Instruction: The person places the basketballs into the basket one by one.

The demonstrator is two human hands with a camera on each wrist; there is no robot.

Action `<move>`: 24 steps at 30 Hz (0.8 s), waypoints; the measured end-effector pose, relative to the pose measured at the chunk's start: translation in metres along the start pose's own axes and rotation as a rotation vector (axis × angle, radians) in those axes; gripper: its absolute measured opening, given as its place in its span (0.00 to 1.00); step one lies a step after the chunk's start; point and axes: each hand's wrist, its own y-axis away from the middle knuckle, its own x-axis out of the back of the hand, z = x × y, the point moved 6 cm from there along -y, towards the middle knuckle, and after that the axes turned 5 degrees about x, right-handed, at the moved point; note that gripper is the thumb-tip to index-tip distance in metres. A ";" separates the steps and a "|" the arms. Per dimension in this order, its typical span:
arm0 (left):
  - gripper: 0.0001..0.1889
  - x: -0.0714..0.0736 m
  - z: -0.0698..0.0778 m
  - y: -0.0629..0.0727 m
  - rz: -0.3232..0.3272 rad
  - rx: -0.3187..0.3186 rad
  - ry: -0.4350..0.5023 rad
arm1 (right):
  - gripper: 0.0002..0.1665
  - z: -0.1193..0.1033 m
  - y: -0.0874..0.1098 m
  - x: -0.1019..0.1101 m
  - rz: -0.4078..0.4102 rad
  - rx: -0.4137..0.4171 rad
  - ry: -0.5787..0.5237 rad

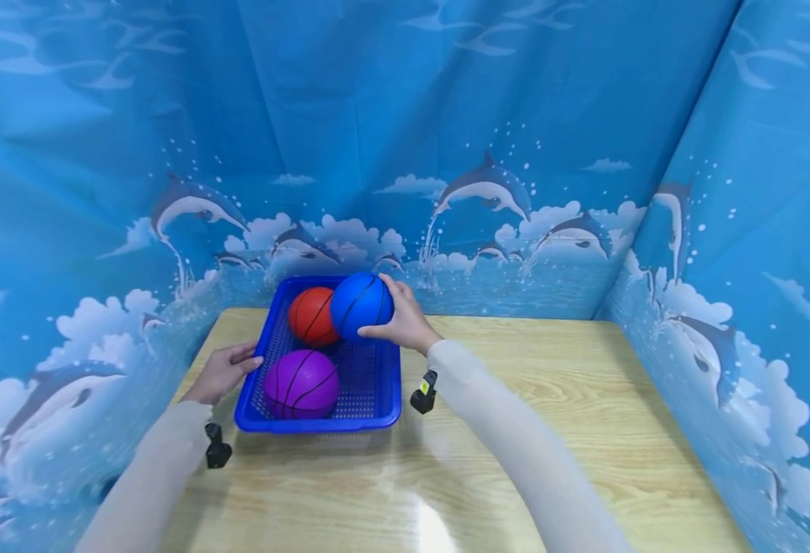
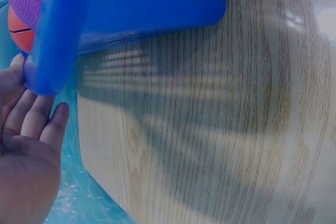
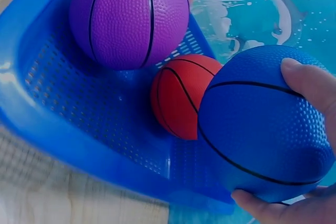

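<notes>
A blue plastic basket [image 1: 394, 384] with perforated walls and base stands on the table. Inside it lie a purple ball [image 1: 301, 384] at the near left and a red ball [image 1: 311, 316] at the far left, both with black basketball lines. My right hand [image 1: 408, 319] grips a blue ball [image 1: 362, 306] of the same kind, thumb and fingers spread round its right side, over the basket's far right part. This ball partly hides the red one. At the left rim, my left hand [image 1: 225, 372] holds the basket edge between thumb and fingers, as the left wrist view also shows.
The wood-grain table [image 1: 515, 430] extends to the right and in front of the basket. Blue sheets [image 1: 405, 153] printed with dolphins and waves rise behind the table and on both sides. A small black device [image 1: 424, 393] hangs at the right wrist, another [image 1: 217, 447] at the left.
</notes>
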 end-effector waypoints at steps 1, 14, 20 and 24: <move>0.30 0.000 0.000 0.000 0.001 0.002 0.000 | 0.63 0.000 -0.001 -0.003 -0.007 -0.008 0.001; 0.29 -0.001 0.000 -0.001 -0.002 -0.011 0.004 | 0.62 0.006 0.003 -0.047 -0.114 -0.052 0.170; 0.29 -0.002 -0.001 -0.002 -0.003 -0.036 0.010 | 0.63 0.005 0.007 -0.052 -0.128 -0.088 0.250; 0.30 -0.001 -0.001 -0.001 -0.003 -0.025 0.007 | 0.63 0.007 0.006 -0.049 -0.138 -0.074 0.286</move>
